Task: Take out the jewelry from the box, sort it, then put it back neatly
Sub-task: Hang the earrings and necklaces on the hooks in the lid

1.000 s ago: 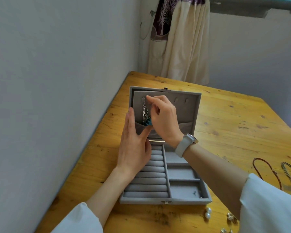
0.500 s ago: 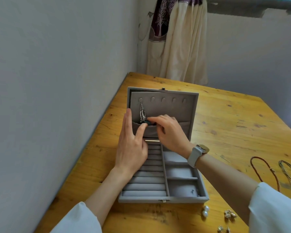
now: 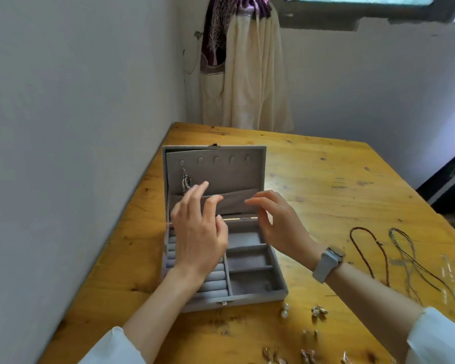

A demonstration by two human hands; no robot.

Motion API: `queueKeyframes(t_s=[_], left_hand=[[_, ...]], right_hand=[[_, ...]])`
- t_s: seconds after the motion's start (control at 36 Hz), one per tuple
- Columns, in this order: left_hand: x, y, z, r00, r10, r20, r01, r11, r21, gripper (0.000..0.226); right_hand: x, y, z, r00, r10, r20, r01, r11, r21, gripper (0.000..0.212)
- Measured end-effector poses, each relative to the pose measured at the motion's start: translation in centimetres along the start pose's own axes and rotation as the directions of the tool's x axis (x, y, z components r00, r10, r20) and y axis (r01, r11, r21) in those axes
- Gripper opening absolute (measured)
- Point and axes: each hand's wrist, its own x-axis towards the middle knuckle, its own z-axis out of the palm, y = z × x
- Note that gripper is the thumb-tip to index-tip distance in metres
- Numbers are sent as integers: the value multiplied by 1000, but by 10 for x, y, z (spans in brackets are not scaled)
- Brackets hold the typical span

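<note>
A grey velvet jewelry box (image 3: 279,292) lies open on the wooden table, its lid (image 3: 234,172) standing upright. A silver necklace with a dark pendant (image 3: 186,181) hangs from the leftmost hook in the lid, its lower end tucked into the lid pocket. My left hand (image 3: 197,232) hovers over the ring rolls, fingers spread and reaching toward the pocket edge, holding nothing. My right hand (image 3: 276,222), with a grey watch on the wrist, floats over the box's right compartments with fingers apart and empty.
On the table to the right lie a red bead necklace (image 3: 371,248), dark cord necklaces (image 3: 407,256) and a pale chain (image 3: 452,274). Pearl earrings (image 3: 285,310) and several gold earrings (image 3: 319,310) sit in front of the box. A wall runs close on the left.
My right hand has let go at the lid pocket and drawn back to the right. My left hand's fingers have lifted off the lid. The necklace stays hanging.
</note>
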Motion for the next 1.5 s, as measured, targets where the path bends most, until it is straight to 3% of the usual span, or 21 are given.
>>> queueKeyframes(t_s=[0.08, 0.14, 0.31, 0.44, 0.56, 0.75, 0.81, 0.94, 1.03, 1.08, 1.11, 1.17, 1.22, 1.31, 1.39, 1.44, 1.5], left_hand=[[4, 38, 13, 993, 47, 107, -37, 995, -87, 33], [2, 66, 26, 964, 77, 256, -45, 991, -128, 36], [-7, 136, 82, 740, 134, 659, -97, 991, -93, 52], [-13, 153, 121, 523, -30, 852, -101, 990, 97, 61], [-22, 153, 132, 519, -58, 853, -132, 980, 147, 61], [-22, 151, 136, 518, -60, 853, -128, 981, 147, 62], [-21, 150, 136, 515, -63, 855, -113, 984, 140, 63], [-18, 149, 136, 511, -66, 857, -63, 991, 114, 65], [-11, 150, 131, 478, -67, 876, 20, 998, 66, 68], [-4, 151, 124, 455, -51, 889, 188, 981, -40, 69], [0, 151, 117, 441, -33, 897, 327, 936, -126, 68], [7, 154, 99, 453, 59, 889, 590, 728, -349, 66], [12, 159, 78, 489, 179, 854, 704, 497, -508, 68], [14, 166, 54, 515, 322, 794, 728, 325, -604, 68], [12, 163, 36, 518, 317, 794, 780, 206, -591, 58], [13, 155, 23, 553, 224, 803, 766, 243, -595, 31], [13, 140, 12, 601, 123, 789, 708, 375, -598, 18]], right_hand=[[-33, 23, -31, 995, 97, -14, -98, 995, -29, 28], [-56, 41, -53, 982, 190, -10, -190, 979, -73, 29], [-103, 103, -104, 862, 505, -52, -500, 828, -253, 26], [-104, 136, -119, 730, 683, 3, -603, 646, -467, 34], [-96, 153, -121, 642, 764, 60, -623, 567, -539, 35], [-91, 156, -112, 693, 716, 87, -564, 614, -552, 21], [-90, 153, -116, 726, 680, 101, -570, 677, -465, 19], [-73, 124, -145, 782, 601, 163, -600, 798, -65, 7], [-60, 95, -171, 777, 550, 308, -611, 777, 155, 9], [-53, 77, -186, 770, 496, 401, -623, 719, 308, 12], [-50, 70, -192, 770, 466, 435, -625, 689, 367, 14], [-44, 58, -199, 774, 400, 491, -619, 641, 454, 17], [-36, 46, -203, 788, 335, 517, -602, 592, 535, 20], [-24, 31, -202, 849, 296, 438, -528, 526, 667, 20], [-10, 24, -198, 895, 364, 256, -407, 436, 803, 21], [-3, 26, -193, 871, 471, 142, -334, 355, 873, 22], [1, 31, -188, 802, 593, 73, -292, 283, 914, 25]])
